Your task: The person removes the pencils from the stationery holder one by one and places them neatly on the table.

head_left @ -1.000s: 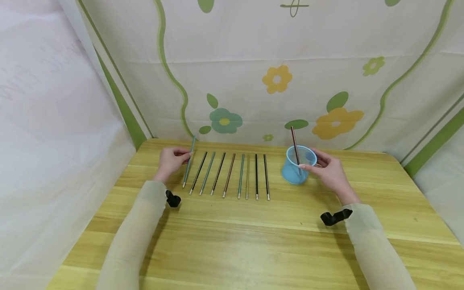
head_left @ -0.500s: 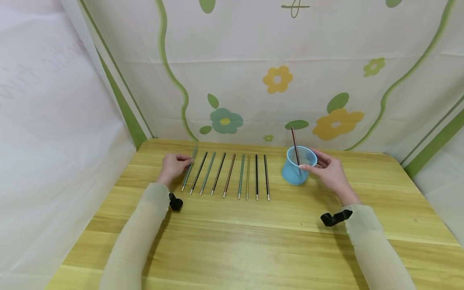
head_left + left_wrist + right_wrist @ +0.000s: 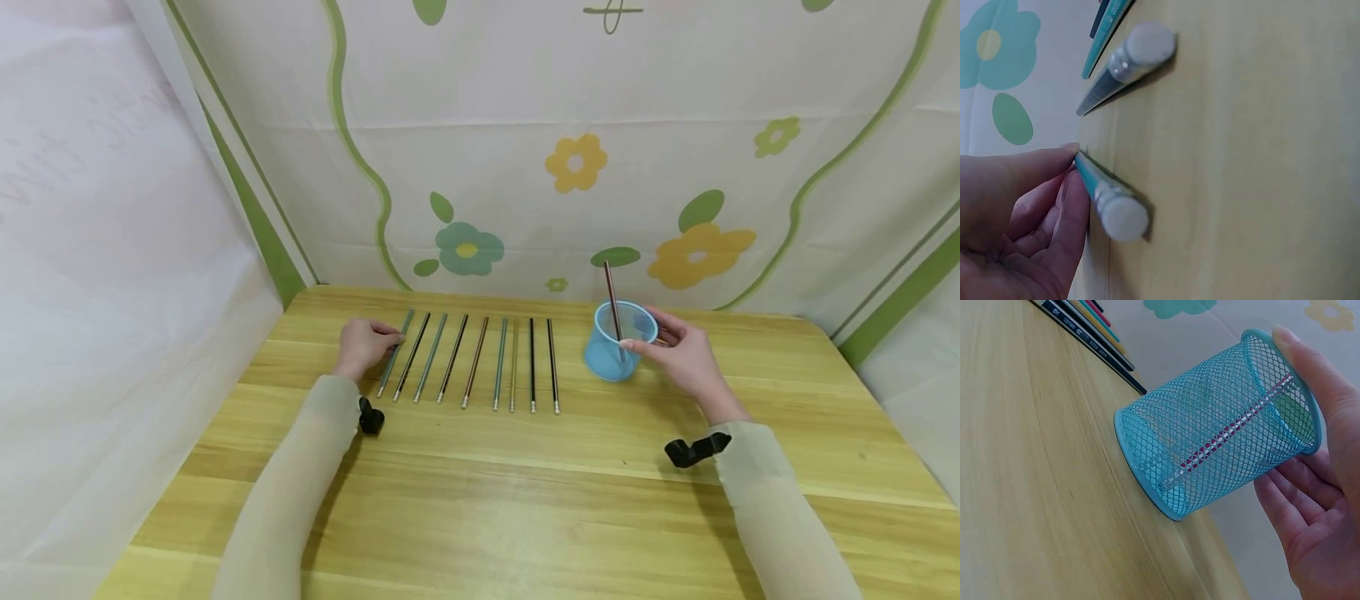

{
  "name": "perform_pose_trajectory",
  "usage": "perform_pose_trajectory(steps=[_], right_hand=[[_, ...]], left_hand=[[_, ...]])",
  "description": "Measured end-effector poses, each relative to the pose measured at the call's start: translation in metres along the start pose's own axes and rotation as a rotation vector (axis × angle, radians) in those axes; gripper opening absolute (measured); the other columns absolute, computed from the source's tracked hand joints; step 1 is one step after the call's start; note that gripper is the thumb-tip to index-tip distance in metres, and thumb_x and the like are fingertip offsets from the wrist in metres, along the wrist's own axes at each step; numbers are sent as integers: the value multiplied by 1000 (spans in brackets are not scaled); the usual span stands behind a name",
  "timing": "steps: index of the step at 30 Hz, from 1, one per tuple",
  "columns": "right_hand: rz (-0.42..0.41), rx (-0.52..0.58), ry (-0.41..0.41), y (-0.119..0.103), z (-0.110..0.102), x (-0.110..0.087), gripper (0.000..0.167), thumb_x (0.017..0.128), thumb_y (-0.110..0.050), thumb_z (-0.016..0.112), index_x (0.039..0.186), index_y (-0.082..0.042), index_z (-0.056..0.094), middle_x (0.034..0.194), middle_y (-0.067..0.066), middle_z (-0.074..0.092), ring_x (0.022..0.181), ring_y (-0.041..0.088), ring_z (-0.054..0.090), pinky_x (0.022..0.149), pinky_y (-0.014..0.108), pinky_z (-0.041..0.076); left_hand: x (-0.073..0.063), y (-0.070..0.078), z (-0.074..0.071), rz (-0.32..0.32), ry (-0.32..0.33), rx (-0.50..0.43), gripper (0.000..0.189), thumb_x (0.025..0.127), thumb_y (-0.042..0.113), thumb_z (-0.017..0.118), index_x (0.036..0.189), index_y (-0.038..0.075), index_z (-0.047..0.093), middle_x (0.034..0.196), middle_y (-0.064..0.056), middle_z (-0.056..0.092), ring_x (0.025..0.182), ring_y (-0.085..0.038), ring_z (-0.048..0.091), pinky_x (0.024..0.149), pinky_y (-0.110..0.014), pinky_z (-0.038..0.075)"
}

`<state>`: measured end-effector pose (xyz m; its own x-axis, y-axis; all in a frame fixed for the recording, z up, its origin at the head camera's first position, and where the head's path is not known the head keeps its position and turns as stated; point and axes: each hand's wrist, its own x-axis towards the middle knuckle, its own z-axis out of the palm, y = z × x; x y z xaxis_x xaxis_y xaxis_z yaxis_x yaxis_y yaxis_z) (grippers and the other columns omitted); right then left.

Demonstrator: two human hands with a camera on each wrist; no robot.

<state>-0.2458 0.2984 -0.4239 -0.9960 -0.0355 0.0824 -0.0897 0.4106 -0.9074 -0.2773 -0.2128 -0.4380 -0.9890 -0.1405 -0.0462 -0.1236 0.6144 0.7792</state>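
Observation:
My left hand [image 3: 363,347] pinches a teal pencil [image 3: 388,372] between thumb and fingers at the left end of a row of pencils. In the left wrist view, this teal pencil [image 3: 1088,175] lies along the wood with its white eraser toward the camera. On the right, my right hand [image 3: 690,362] holds a light-blue mesh pencil cup [image 3: 603,358], thumb at the rim and fingers round the far side. One dark red pencil [image 3: 611,287] leans inside the cup, its upper part sticking out; through the mesh its lower end [image 3: 1175,480] shows near the base.
Several more pencils lie side by side on the wooden table [image 3: 495,500], erasers toward me, among them a black pencil [image 3: 412,358], a brown pencil [image 3: 476,363] and a yellowish pencil [image 3: 513,367]. A flower-patterned cloth [image 3: 480,167] rises behind the table's far edge.
My left hand has brought the teal pencil down and slightly nearer, so it now lies in line with the row. The right hand and the cup have stayed put.

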Motion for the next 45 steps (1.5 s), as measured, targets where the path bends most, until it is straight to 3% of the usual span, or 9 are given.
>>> perform_pose_trajectory(steps=[23,31,38,45], right_hand=[[-14,11,3,-5,1,-2,81,89,-36,82,155,-9,43,149,20,50,131,34,53,87,11,51],[-17,7,6,-6,1,-2,79,89,-34,82,154,-9,44,148,20,51,132,35,52,87,11,51],[-19,7,4,-7,0,-3,80,89,-35,82,154,-8,44,149,20,50,132,35,52,88,11,50],[-15,-1,7,-7,1,-3,81,88,-37,82,154,-7,44,149,19,50,132,35,52,88,11,50]], left_hand=[[-2,2,-4,-51,-41,-46,28,93,22,79,110,0,77,111,-17,72,88,-22,72,77,-32,60],[-5,4,-10,-56,-52,-122,35,94,28,76,118,2,73,112,-15,72,99,-26,68,93,-41,55],[-8,20,-15,-26,-21,-172,45,91,36,79,125,7,72,126,-11,67,116,-30,61,99,-44,52],[-13,49,-11,54,-10,-214,48,88,41,82,125,12,73,125,-6,70,119,-27,61,102,-43,50]])
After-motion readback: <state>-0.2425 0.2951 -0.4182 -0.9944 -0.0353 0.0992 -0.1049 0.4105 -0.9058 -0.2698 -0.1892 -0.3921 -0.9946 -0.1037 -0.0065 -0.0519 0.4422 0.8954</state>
